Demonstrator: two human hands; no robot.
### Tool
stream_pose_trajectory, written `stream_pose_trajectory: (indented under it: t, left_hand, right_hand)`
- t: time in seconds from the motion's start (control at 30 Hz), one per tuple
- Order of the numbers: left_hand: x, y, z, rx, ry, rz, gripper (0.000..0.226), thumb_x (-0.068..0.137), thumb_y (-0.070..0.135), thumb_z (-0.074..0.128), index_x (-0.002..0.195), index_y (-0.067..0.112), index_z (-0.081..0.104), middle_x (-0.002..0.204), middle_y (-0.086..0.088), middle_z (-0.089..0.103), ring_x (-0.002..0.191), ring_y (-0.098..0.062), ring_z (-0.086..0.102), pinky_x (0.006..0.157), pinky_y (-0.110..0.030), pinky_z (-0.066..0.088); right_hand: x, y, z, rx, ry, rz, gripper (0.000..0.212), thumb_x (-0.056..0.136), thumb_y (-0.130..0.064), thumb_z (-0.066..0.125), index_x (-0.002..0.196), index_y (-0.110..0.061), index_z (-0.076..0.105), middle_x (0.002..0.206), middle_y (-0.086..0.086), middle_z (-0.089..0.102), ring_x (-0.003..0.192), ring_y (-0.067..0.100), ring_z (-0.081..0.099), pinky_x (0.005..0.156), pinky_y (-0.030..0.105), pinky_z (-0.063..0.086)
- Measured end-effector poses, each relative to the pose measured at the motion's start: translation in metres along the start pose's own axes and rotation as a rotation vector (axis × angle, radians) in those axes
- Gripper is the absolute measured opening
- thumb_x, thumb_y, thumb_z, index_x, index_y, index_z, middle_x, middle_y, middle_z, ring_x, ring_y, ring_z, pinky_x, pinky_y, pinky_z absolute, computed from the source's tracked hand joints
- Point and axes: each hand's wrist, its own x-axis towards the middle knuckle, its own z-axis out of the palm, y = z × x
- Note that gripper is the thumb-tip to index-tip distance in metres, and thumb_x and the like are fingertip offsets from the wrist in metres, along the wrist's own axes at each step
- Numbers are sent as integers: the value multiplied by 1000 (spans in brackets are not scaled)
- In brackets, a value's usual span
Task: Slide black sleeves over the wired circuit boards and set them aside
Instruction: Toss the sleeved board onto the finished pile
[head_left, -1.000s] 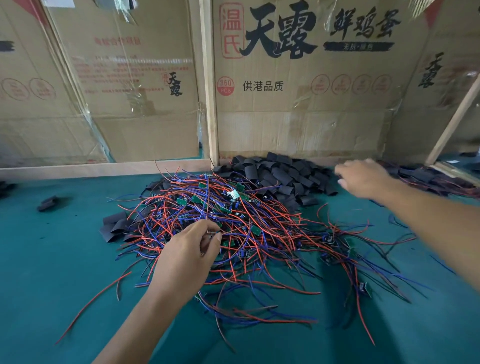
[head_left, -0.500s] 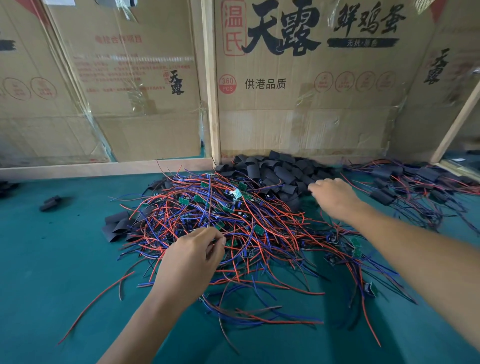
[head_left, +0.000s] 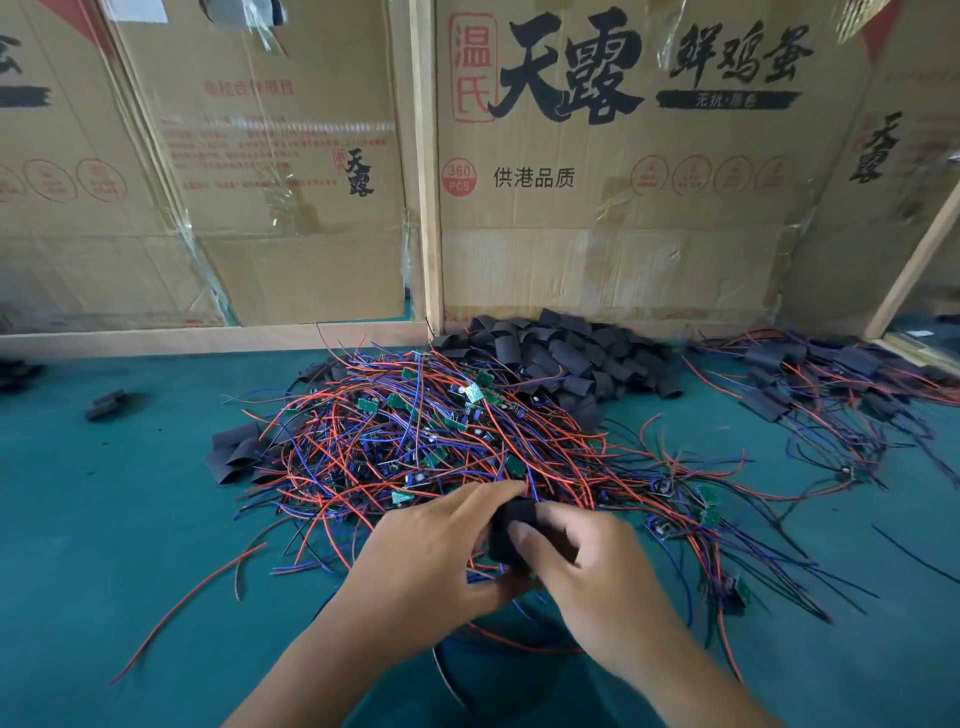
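Observation:
A tangled heap of small green circuit boards with red and blue wires (head_left: 415, 436) lies on the green table. Behind it, against the cardboard, sits a pile of black sleeves (head_left: 566, 358). My right hand (head_left: 587, 577) pinches one black sleeve (head_left: 511, 530) at the near edge of the heap. My left hand (head_left: 431, 556) meets it from the left, fingers closed on the sleeve's left side and on wires that run beneath. The board in my hands is hidden. A group of sleeved boards with wires (head_left: 810, 384) lies at the far right.
Taped cardboard boxes (head_left: 623, 208) and a wooden rail (head_left: 208, 338) wall off the back. A few loose black sleeves (head_left: 234, 452) lie left of the heap, another dark piece (head_left: 106, 405) farther left. Stray wires trail over the green table (head_left: 104, 545) at the front.
My right hand left the sleeve pile at the back and came down to the front holding a black sleeve. My left hand drew back slightly from the heap and met it.

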Motion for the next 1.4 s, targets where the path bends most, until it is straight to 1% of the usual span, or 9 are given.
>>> stream_pose_trajectory:
  t: [0.13,0.2,0.37,0.53,0.63,0.7,0.97,1.17,1.4]
  left_hand:
    - [-2,-4,2,-105,-14,-51,54,76,66,66,122,41,56,96,36,48,77,6,50,62,-7,36]
    - [-3,-6,4,-205,-7,-52,59,76,67,69,127,45,49,90,24,51,72,5,49,68,-12,41]
    - [-2,-11,-1,-96,-13,6,72,77,74,64,140,42,49,82,17,45,71,1,48,66,-29,50]
    - [-1,-39,-10,-141,-37,-69,71,78,79,60,140,45,51,93,27,52,81,8,51,70,-10,37]
    - [1,-71,-9,32,192,-286,27,92,47,65,113,31,71,99,18,66,99,-12,59,84,-31,45]
    - [1,-84,-6,135,199,-335,14,91,29,72,104,23,76,103,8,69,102,-23,60,88,-39,43]
    - [2,-82,10,196,-4,-402,37,91,41,69,125,26,66,78,14,42,77,-14,47,67,-27,32]
    - [4,-72,3,140,19,-426,20,86,37,77,101,27,68,70,16,41,57,0,40,51,-17,22]
    - [4,-53,-14,132,85,-536,17,87,50,71,95,38,64,51,13,57,49,0,52,50,-24,38]
  right_hand:
    - [5,9,0,314,-168,35,30,97,-42,53,103,-23,75,94,-1,76,87,8,67,80,29,51]
    - [6,14,-2,559,-227,103,38,97,-43,57,107,-11,75,105,13,75,98,19,67,88,31,53]
    - [10,18,-6,936,-401,220,41,95,-34,66,118,-1,68,113,18,69,98,24,66,78,30,55]
    - [14,21,1,999,-324,309,51,84,-33,75,115,6,67,95,18,65,82,23,64,64,28,55]
    - [17,24,-4,1046,-228,318,46,84,-29,70,115,4,68,96,16,65,83,23,65,59,26,54]
    - [18,27,-6,1049,-183,325,42,85,-30,69,114,1,70,97,15,65,83,22,65,58,26,52]
    - [20,32,-7,1007,-162,334,42,87,-35,68,115,-4,72,98,12,67,83,20,64,57,27,48]
    - [20,36,-5,962,-159,320,43,88,-36,67,117,-4,70,99,12,66,84,21,63,58,28,47]
    - [22,41,-7,962,-131,315,42,88,-36,66,114,-4,72,96,12,67,81,21,64,57,28,46]
